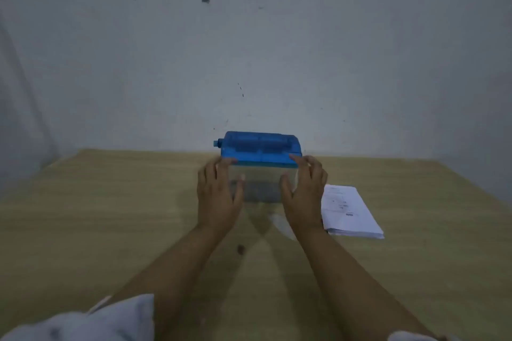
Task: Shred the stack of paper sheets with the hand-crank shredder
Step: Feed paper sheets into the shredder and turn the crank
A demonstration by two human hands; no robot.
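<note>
The hand-crank shredder [260, 151] has a blue top and a clear bin below; it stands near the back middle of the wooden table [110, 216]. A blue stub sticks out of its left end. My left hand [217, 194] lies against the bin's left side and my right hand [303, 191] against its right side, fingers fairly straight, fingertips reaching the blue top's lower edge. The stack of white printed paper sheets [347, 212] lies flat on the table just right of my right hand. The view is dim and slightly blurred.
A grey wall [249, 50] rises directly behind the table's back edge. A small dark spot [240, 249] marks the tabletop between my forearms. A pale sleeve [97, 321] shows at the bottom left.
</note>
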